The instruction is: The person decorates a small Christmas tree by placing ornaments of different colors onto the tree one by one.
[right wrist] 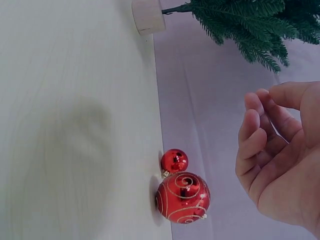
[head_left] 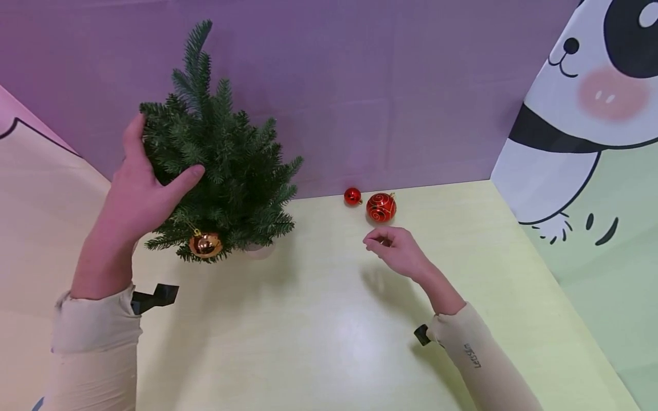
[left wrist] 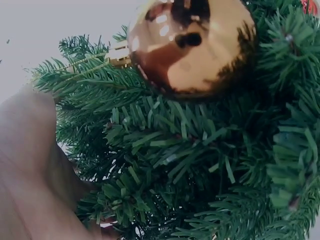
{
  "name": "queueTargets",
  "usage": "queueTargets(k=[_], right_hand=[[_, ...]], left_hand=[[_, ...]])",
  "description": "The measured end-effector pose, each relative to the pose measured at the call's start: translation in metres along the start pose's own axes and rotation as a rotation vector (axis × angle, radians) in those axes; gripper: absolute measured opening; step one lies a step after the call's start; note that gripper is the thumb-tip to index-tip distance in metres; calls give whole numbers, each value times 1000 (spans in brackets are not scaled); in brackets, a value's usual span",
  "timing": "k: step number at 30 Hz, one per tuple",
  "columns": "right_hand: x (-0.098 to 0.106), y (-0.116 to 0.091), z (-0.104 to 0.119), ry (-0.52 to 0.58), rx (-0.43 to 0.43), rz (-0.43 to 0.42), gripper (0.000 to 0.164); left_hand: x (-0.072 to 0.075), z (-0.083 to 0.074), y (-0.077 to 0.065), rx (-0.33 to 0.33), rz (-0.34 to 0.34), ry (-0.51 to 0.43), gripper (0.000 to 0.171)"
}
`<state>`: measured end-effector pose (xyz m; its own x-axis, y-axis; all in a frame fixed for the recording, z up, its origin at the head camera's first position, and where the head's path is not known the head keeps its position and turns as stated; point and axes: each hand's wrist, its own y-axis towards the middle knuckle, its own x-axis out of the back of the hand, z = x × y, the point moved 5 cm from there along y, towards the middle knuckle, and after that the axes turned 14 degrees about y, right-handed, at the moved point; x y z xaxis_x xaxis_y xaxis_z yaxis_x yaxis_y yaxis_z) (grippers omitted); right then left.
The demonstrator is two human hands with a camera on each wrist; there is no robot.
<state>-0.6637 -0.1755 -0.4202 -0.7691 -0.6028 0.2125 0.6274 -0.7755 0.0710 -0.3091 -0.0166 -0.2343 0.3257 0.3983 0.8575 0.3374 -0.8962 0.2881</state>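
A small green Christmas tree (head_left: 221,154) stands at the left, its pale base (right wrist: 149,17) partly in the right wrist view. My left hand (head_left: 141,191) holds its left side, thumb over the front branches, the other fingers mostly hidden behind the needles. From a low front branch hangs a shiny gold ball ornament (head_left: 205,245), seen large (left wrist: 192,47) in the left wrist view. My right hand (head_left: 398,251) hovers over the table, fingers loosely bent and nothing held. It is nearest to a red ball ornament with gold swirls (head_left: 381,208). Beside that lies a smaller plain red ball (head_left: 352,197).
The pale wooden table (head_left: 319,337) meets a purple backdrop (head_left: 390,103) just behind the red balls. At the right rises a panel with a panda drawing (head_left: 560,131). A light panel (head_left: 41,228) stands at the left.
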Motion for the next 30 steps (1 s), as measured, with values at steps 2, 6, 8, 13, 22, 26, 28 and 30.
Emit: queueTargets(k=[2, 6, 8, 13, 22, 26, 28, 30], right_hand=[[4, 2, -1, -10, -7, 11, 12], [12, 9, -1, -31, 1, 32, 12], [17, 12, 0, -45, 12, 45, 12], [30, 20, -1, -84, 34, 73, 12], [55, 38, -9, -132, 20, 119, 12], [66, 50, -9, -175, 32, 148, 13], [73, 58, -9, -201, 31, 164, 13], [79, 64, -8, -226, 28, 183, 14]], left_hand=[[0, 0, 0, -5, 0, -1, 95], [0, 2, 0, -8, -10, -10, 95], [0, 3, 0, -11, -15, -23, 94], [0, 5, -2, -10, -23, -41, 93], [0, 3, -6, 30, -19, 6, 91], [-1, 3, -8, 46, -22, 9, 91], [-1, 3, -8, 54, -19, 13, 90], [-1, 3, -7, 57, -16, 19, 89]])
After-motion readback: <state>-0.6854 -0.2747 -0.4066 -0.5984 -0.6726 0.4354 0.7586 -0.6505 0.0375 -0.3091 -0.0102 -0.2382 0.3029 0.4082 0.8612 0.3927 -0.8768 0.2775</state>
